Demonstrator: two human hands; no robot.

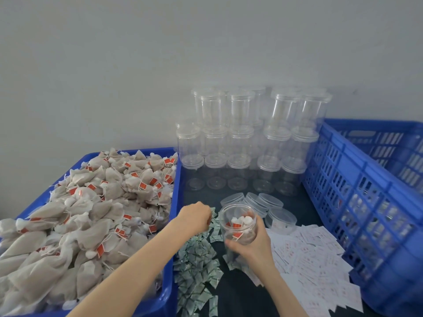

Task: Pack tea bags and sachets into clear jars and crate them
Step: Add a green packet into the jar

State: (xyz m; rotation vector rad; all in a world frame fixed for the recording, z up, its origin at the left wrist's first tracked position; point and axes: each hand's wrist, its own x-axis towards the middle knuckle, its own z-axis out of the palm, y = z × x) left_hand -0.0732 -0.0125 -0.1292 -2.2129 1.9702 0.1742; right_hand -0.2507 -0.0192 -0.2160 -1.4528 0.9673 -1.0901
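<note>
My right hand [253,245] grips an open clear jar [238,224], tilted toward me and partly filled with tea bags. My left hand [194,216] hovers with fingers curled over the far end of a strip of small green sachets [198,264] on the dark table; whether it pinches a sachet I cannot tell. A blue tub [170,300] on the left is heaped with beige tea bags [91,216] with red tags. A pile of white sachets [313,255] lies right of the jar.
Stacked empty lidded jars [242,143] stand against the wall behind. Several loose clear lids [263,203] lie just past the held jar. A tall blue slatted crate [366,202] holding filled jars stands on the right.
</note>
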